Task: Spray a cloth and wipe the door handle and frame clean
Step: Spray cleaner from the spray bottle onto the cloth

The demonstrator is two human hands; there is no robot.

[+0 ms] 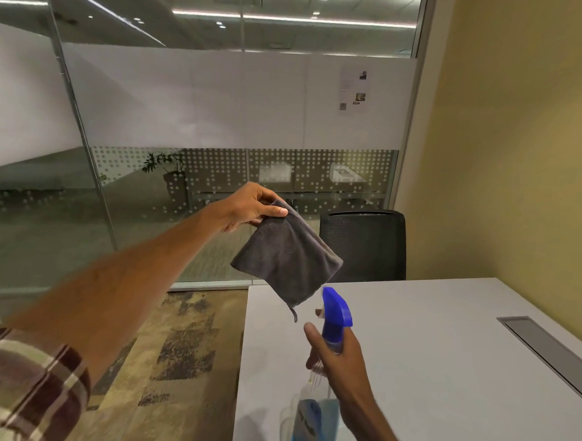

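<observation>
My left hand [250,206] is stretched forward and pinches the top corner of a dark grey cloth [286,253], which hangs down over the table's near corner. My right hand [338,361] grips the neck of a clear spray bottle [317,400] holding blue liquid. Its blue nozzle [335,307] sits just below the cloth's lower edge and points up toward it. A glass door [41,207] with a metal frame [81,135] stands at the left; no handle shows.
A white table [427,362] with a grey cable slot [546,348] fills the lower right. A black mesh chair [366,244] stands behind it against the frosted glass partition [238,99]. A yellow wall [522,148] is on the right, patterned carpet [175,349] below.
</observation>
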